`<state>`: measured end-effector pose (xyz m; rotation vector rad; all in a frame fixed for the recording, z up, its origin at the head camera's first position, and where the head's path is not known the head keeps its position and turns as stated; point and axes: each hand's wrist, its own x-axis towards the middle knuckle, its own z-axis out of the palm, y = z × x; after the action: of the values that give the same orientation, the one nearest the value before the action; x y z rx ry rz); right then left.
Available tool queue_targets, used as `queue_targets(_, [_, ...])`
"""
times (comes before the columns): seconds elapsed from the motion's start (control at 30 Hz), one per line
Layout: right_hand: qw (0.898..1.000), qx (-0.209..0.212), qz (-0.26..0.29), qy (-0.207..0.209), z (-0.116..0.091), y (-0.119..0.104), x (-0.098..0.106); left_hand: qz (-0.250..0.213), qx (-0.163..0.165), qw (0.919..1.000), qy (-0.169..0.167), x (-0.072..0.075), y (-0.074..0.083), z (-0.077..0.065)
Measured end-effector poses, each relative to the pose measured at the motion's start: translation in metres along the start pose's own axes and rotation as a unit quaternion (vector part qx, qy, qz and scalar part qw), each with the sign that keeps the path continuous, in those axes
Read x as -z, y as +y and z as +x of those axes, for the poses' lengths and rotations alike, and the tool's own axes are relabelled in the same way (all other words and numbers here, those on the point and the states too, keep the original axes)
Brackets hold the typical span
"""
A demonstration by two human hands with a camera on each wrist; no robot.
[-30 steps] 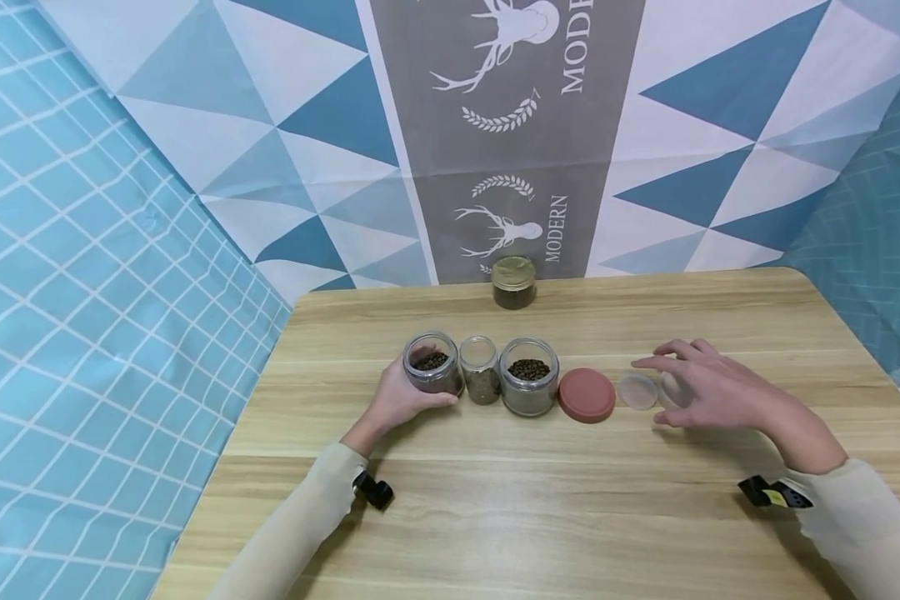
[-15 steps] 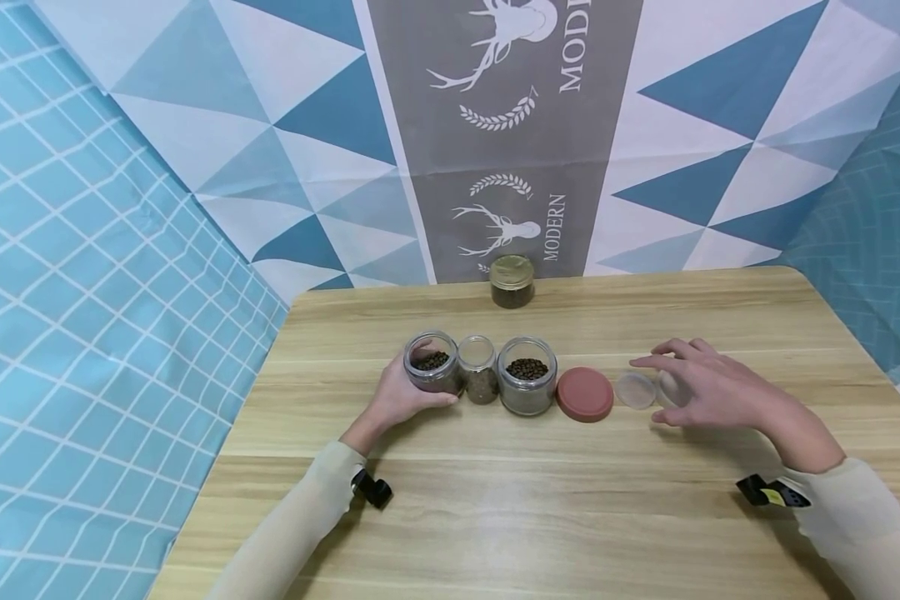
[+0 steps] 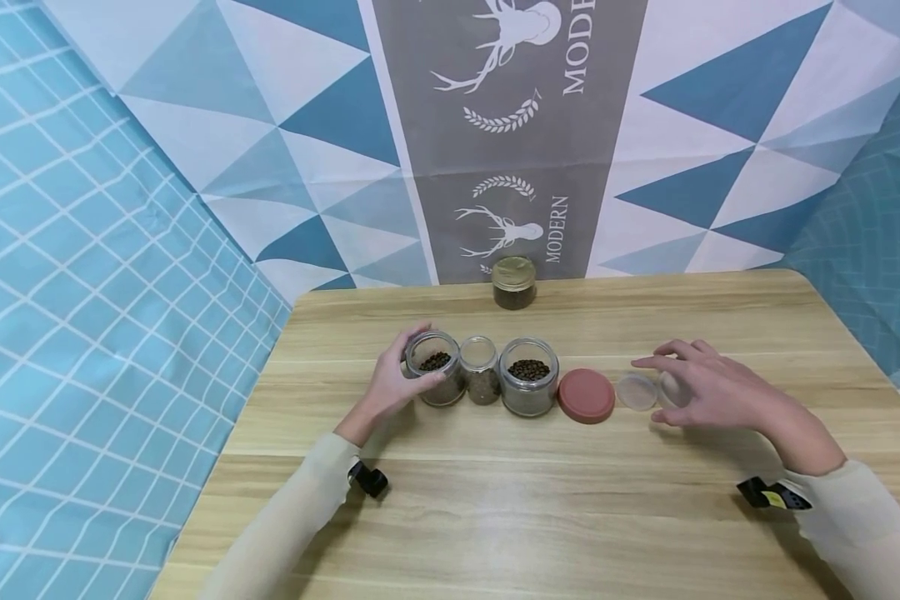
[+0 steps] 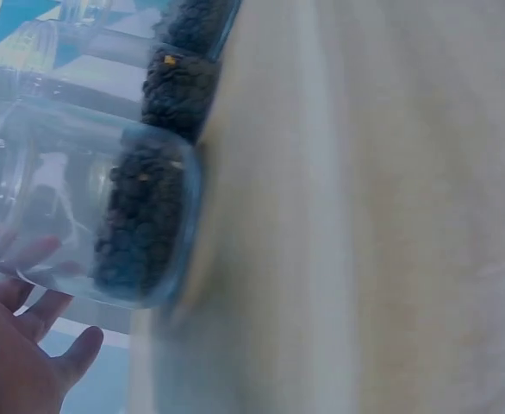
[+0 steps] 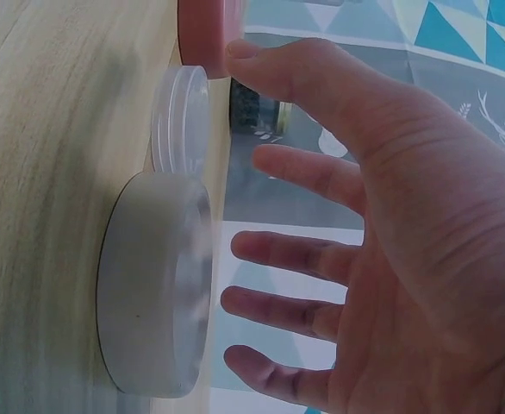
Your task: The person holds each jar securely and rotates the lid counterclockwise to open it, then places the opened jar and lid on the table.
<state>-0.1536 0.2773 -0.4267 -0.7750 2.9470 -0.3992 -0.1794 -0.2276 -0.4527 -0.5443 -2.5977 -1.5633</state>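
Three glass jars without lids stand in a row in the head view. The left jar and the right jar hold dark beans; between them stands a narrower jar with dark contents. My left hand is spread beside the left jar, thumb in front and fingers behind; in the left wrist view its thumb stands off the glass. Over a pale, thick round lid, my right hand hovers with parted fingers and holds nothing. A small translucent lid and a red lid lie left of it.
A closed jar with a gold lid stands at the back of the wooden table, near the patterned backdrop. A blue gridded cloth hangs along the left side.
My left hand has loosened from the left jar and drawn back slightly left, its fingers now spread wider. The right hand stays where it was above the pale lid.
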Motion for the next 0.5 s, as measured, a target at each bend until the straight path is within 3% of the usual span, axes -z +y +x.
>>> queue_targets(0.33, [1.0,0.005,0.0,0.006,0.0,-0.001,0.001,0.025,-0.034,0.9991,0.004,0.016,0.024,0.013])
queue_targets(0.5, [1.0,0.01,-0.002,0.01,0.002,-0.001,0.002,0.057,-0.042,0.9975,0.002,0.022,0.027,0.015])
